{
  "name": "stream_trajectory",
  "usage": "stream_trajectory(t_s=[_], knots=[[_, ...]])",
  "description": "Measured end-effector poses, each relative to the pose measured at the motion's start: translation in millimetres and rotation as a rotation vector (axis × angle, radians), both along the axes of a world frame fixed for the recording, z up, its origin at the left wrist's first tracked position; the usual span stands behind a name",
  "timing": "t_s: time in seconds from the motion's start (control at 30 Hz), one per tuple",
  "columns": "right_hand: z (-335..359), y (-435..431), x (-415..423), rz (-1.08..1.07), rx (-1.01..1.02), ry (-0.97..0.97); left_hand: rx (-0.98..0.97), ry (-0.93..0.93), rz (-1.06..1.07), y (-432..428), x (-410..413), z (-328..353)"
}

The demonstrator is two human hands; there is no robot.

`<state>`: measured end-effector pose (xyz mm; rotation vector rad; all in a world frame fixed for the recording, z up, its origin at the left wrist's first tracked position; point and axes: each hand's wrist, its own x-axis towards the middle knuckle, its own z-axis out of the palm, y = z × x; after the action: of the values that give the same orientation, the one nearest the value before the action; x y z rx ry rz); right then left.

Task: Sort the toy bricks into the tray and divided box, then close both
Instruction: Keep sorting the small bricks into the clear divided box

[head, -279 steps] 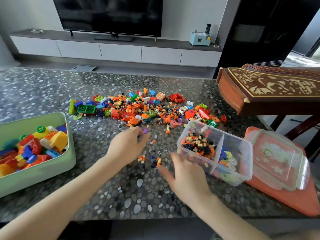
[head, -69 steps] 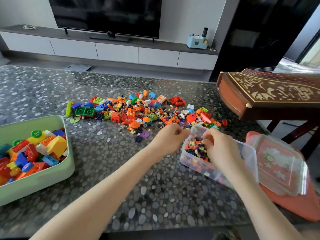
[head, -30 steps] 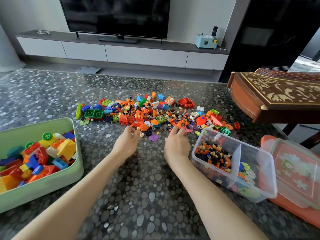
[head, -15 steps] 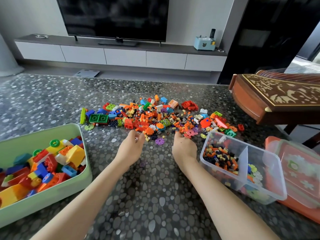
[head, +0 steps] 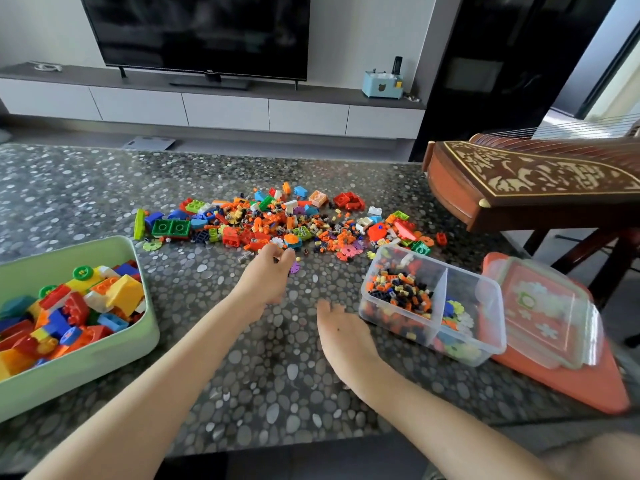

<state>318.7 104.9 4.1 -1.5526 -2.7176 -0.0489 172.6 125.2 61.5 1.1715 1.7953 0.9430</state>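
Loose toy bricks (head: 287, 223) are lying scattered across the middle of the pebble-patterned desk (head: 86, 188). Left hand (head: 266, 278) is reaching to the pile's near edge, fingertips pinched together; whether anything is caught between them I cannot tell. Right hand (head: 341, 336) is hovering open and holding nothing, just left of the clear divided box (head: 485, 299), which is sitting uncovered, small pieces in both compartments. Its lid (head: 543, 310) is lying beside it. Green tray (head: 114, 344) of large bricks is sitting at left, uncovered.
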Motion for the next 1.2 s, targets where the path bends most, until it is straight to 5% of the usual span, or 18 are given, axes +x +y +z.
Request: stream_trajectory(t_s=[0.2, 0.6, 0.77, 0.9, 1.0, 1.2], knots=[[4, 6, 5, 0.013, -0.065, 0.042, -0.027, -0.255, 0.024, -10, 11, 16], [-3, 0, 7, -0.042, -0.016, 0.021, -0.037, -0.251, -0.002, -13, 14, 34], [23, -3, 20, -0.072, 0.092, 0.225, -0.055, -0.310, 0.001, -10, 20, 42], [63, 10, 57, -0.171, 0.055, 0.594, -0.027, -0.206, -0.106, 0, 41, 47], [76, 44, 94, -0.250, 0.075, 0.591, 0.000, -0.063, -0.258, 16, 74, 43], [66, 80, 122, -0.345, -0.209, 0.465, 0.086, 0.483, -0.530, 38, 118, 26]])
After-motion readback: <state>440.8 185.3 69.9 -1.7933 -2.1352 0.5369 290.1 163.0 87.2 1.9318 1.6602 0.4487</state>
